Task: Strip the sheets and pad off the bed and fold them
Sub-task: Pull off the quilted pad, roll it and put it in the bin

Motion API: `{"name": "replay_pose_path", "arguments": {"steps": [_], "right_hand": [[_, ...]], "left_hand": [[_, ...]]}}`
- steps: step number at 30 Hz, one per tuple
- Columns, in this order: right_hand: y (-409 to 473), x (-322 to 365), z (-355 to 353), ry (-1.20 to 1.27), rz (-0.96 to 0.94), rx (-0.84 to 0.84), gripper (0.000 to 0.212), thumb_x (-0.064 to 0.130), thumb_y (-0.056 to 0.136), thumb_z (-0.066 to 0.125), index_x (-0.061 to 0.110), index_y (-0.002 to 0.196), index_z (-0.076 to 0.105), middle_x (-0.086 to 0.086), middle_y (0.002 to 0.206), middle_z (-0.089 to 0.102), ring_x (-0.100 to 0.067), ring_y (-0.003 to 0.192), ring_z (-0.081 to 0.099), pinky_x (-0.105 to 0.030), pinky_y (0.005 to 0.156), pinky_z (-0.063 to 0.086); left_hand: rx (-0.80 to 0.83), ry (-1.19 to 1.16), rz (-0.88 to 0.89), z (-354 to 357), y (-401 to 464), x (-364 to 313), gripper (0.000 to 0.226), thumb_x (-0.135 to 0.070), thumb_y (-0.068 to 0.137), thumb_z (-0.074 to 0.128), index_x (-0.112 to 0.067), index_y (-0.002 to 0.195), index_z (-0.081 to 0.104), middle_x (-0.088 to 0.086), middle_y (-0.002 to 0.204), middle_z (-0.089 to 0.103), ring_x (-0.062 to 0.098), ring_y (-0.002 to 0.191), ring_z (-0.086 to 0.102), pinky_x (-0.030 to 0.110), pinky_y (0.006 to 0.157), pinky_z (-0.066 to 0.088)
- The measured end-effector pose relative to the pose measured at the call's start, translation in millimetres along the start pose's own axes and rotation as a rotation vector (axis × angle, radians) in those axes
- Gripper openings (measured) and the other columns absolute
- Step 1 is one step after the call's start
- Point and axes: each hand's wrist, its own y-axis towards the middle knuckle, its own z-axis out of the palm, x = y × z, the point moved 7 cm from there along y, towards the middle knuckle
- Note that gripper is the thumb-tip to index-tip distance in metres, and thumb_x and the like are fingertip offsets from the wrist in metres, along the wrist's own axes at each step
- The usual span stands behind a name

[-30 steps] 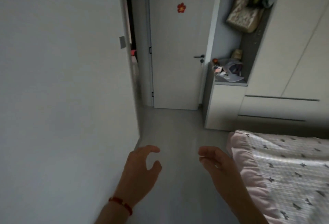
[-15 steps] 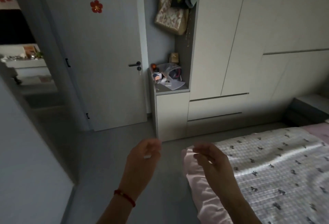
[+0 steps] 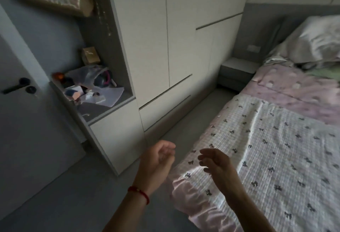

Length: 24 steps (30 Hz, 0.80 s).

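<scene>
- The left hand [image 3: 159,160] hangs in the air at about 6 o'clock, over the grey floor [image 3: 73,204] just beside the bed's near corner; its fingers are loosely curled and hold nothing, and a red string bracelet [image 3: 139,191] circles the wrist.
- The right hand [image 3: 216,163] is raised just to the right of it, over the corner of the bed, its fingers loosely bent and apart, gripping nothing.
- Below the right hand lies a white quilted pad [image 3: 276,149] printed with small dark bows; a pink ruffled edge [image 3: 193,198] hangs at its near end.
- The pad's long axis runs from 6 o'clock toward 2 o'clock, along the bed.
- Past the pad, toward 2 o'clock, a pink sheet [image 3: 294,91] is exposed, and a rumpled white pillow [image 3: 316,38] sits at the head end.
- A grey nightstand [image 3: 237,71] stands beside the head of the bed at 1 o'clock.
- White wardrobe doors [image 3: 165,38] fill 12 o'clock; a cluttered open shelf [image 3: 110,106] lies at 10 o'clock, a door [image 3: 24,121] with a dark handle at 9 o'clock.
</scene>
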Motion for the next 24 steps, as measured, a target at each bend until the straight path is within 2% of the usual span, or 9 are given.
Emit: {"name": "replay_pose_path", "arguments": {"steps": [2,5,7,10,14,16,19,22,24], "right_hand": [[40.5,-14.1,21.7,0.029,0.079,-0.058,0.028,-0.002,0.09,0.06,0.018,0.105,0.072,-0.002,0.094,0.078,-0.022,0.086,0.073,-0.044,0.081,0.058],[109.1,-37.7,50.6,0.092,0.175,-0.128,0.022,0.002,0.088,0.061,0.014,0.102,0.073,-0.008,0.09,0.077,-0.03,0.084,0.072,-0.051,0.078,0.057],[153.5,-41.3,61.4,0.069,0.217,-0.159,0.021,0.005,0.092,0.06,0.017,0.104,0.072,-0.004,0.09,0.077,-0.025,0.084,0.073,-0.05,0.08,0.058],[212.8,-36.9,63.4,0.065,0.287,-0.25,0.019,0.012,0.095,0.059,0.022,0.106,0.071,-0.001,0.091,0.077,-0.019,0.084,0.074,-0.046,0.081,0.061],[275.5,-22.0,57.7,0.014,0.319,-0.353,0.016,0.015,0.097,0.06,0.022,0.108,0.069,0.001,0.092,0.077,-0.013,0.083,0.074,-0.042,0.082,0.062],[301.3,-18.8,50.4,-0.007,0.333,-0.413,0.016,0.018,0.098,0.06,0.024,0.11,0.068,0.003,0.093,0.077,-0.011,0.084,0.073,-0.039,0.082,0.062],[322.0,-15.7,38.2,0.003,0.338,-0.536,0.015,0.019,0.098,0.06,0.025,0.109,0.068,0.001,0.093,0.077,-0.014,0.085,0.074,-0.038,0.079,0.062],[320.8,-30.4,36.6,0.074,0.44,-0.778,0.014,0.015,0.096,0.061,0.021,0.107,0.069,-0.004,0.092,0.077,-0.02,0.086,0.074,-0.041,0.077,0.06],[316.0,-49.3,43.4,0.087,0.522,-0.831,0.014,0.013,0.094,0.065,0.018,0.106,0.07,-0.006,0.091,0.077,-0.022,0.085,0.074,-0.036,0.073,0.058]], "left_hand": [[0.095,0.056,-0.003,-3.7,54.3,14.5,0.022,-0.008,0.09,0.065,-0.026,0.102,0.07,-0.011,0.095,0.074,-0.008,0.088,0.066,0.006,0.073,0.048],[0.175,0.157,-0.021,-1.2,136.4,37.7,0.021,-0.009,0.089,0.065,-0.027,0.099,0.069,-0.01,0.093,0.074,-0.006,0.085,0.067,0.014,0.075,0.053],[0.209,0.194,-0.017,4.9,189.7,44.3,0.021,-0.008,0.087,0.065,-0.026,0.097,0.069,-0.008,0.09,0.073,-0.003,0.081,0.067,0.014,0.072,0.051],[0.341,0.256,0.002,17.3,265.3,47.0,0.023,-0.01,0.087,0.064,-0.029,0.099,0.069,-0.01,0.089,0.073,-0.003,0.079,0.067,0.009,0.067,0.048],[0.48,0.295,0.049,22.2,353.8,52.4,0.021,-0.015,0.09,0.065,-0.032,0.102,0.067,-0.015,0.092,0.071,-0.004,0.083,0.066,0.012,0.07,0.052],[0.557,0.3,0.062,36.7,394.9,59.5,0.022,-0.013,0.09,0.065,-0.031,0.102,0.067,-0.014,0.092,0.07,0.0,0.083,0.066,0.016,0.073,0.053],[0.649,0.248,0.105,64.5,442.0,58.1,0.02,-0.009,0.09,0.063,-0.024,0.104,0.067,-0.014,0.091,0.067,0.0,0.082,0.062,0.006,0.065,0.044],[0.818,0.252,0.151,91.2,485.5,61.0,0.019,-0.01,0.092,0.06,-0.02,0.108,0.064,-0.009,0.092,0.065,0.003,0.078,0.06,0.003,0.058,0.039],[0.894,0.281,0.186,101.7,506.3,64.7,0.019,-0.009,0.094,0.058,-0.017,0.11,0.063,-0.002,0.096,0.066,0.002,0.074,0.057,0.004,0.054,0.039]]}}
